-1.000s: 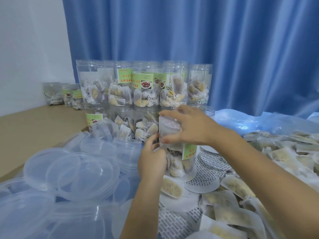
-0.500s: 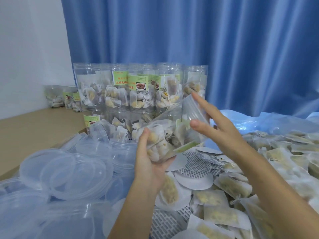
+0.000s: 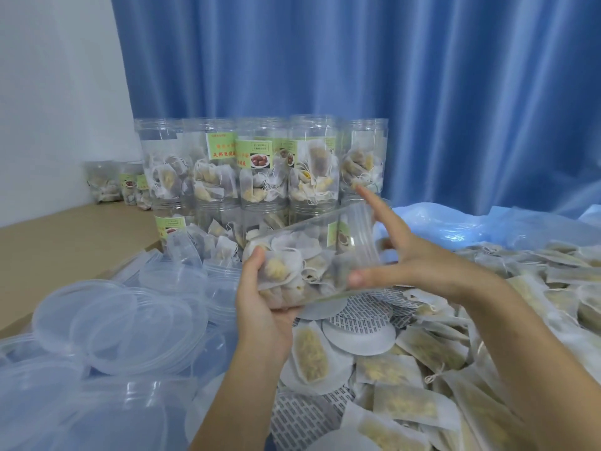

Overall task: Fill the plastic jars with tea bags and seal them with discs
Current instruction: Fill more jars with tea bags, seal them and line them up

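left hand (image 3: pixel 263 307) grips my tilted, tea-bag-filled jar (image 3: pixel 312 255) | right hand (image 3: pixel 413 255) fingers straight, touching its mouth end

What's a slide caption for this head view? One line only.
Left hand grips a tilted, tea-bag-filled jar while the open right hand steadies its mouth end.

Tilted jar (image 3: pixel 312 255) of tea bags between left hand (image 3: pixel 263 307) and straight-fingered right hand (image 3: pixel 413 255), above discs (image 3: pixel 361 333).
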Demonstrator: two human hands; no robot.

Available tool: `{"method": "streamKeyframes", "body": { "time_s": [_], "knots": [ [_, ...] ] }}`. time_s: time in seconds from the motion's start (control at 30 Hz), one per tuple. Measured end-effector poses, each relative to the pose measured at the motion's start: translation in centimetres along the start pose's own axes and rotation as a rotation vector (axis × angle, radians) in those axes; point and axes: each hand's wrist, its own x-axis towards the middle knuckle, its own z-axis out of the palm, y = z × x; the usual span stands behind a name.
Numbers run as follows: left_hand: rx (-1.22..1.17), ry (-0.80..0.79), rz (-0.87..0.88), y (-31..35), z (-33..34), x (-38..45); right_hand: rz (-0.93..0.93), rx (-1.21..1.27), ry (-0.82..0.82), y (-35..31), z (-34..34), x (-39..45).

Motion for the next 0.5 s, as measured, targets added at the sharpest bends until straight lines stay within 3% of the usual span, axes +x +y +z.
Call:
{"method": "streamKeyframes", "body": {
  "time_s": [0.1,0.23,0.37,0.5],
  "knots": [
    [-0.001,0.022,-0.049,-0.1,-0.2,-0.1,-0.087,-0.228,0.128,-0.6,0.1,-0.7],
    [0.006,0.057,-0.061,-0.3,-0.4,-0.4,-0.048,-0.291,0.225,-0.4,1.1,0.0],
    [-0.043,0.08,-0.066,-0.3,-0.2,-0.4,-0.116,-0.084,0.213,-0.5,2.0,0.2],
    [-0.055,0.003,-0.174,-0.1,-0.5,-0.1,-0.244,0.179,0.15,-0.5,3.4,0.7]
  ]
}}
